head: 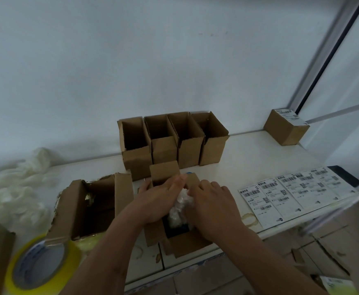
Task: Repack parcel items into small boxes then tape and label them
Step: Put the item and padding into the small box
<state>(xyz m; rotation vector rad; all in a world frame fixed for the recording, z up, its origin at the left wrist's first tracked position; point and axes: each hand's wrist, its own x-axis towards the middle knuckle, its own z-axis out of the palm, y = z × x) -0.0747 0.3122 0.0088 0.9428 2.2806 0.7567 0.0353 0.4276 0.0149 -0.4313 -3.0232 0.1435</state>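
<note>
Both hands meet over a small open box (174, 241) at the near edge of the white table (249, 158). The left hand (159, 201) lies with fingers extended against a crumpled clear plastic-wrapped item (179, 207) and the right hand (212, 205) curls over its other side, so the 2 hands press it down into the box; their backs hide most of the item and the box's inside. Just left stands a larger torn parcel box (93, 205), open. Behind, a row of 4 empty open boxes (172, 139) lines the wall. To the right lies a strip of 4 shipping labels (289, 194), and a closed, labelled box (285, 128) sits in the far corner. A yellow tape roll (40, 265) is at the near left, with loose white plastic wrap (18, 188) beyond it.
</note>
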